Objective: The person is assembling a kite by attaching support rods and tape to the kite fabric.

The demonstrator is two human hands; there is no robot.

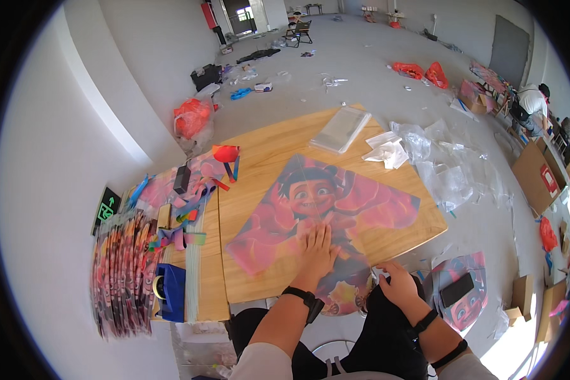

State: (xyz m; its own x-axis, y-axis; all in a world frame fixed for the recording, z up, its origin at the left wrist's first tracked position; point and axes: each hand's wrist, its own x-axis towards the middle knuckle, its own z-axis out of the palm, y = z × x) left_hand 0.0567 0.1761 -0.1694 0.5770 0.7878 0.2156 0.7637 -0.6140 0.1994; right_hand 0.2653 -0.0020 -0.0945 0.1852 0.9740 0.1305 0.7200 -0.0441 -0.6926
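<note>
A thin printed kite (367, 201) lies spread over the wooden table (250, 180). It is pink and red, with a cartoon figure whose lower end hangs past the near table edge. My left hand (316, 250) lies flat on its middle, fingers stretched out. By the near edge, above my right knee, is my right hand (400, 285), its fingers curled beside the kite's lower part. Something small and shiny shows at those fingertips, too small to name.
At left are a stack of folded kites (123, 272), a blue tape dispenser (171, 292) and colourful ribbons (187, 215). A clear plastic box (341, 130) and crumpled white paper (386, 151) lie at the far edge. A phone (456, 289) rests on printed sheets at right.
</note>
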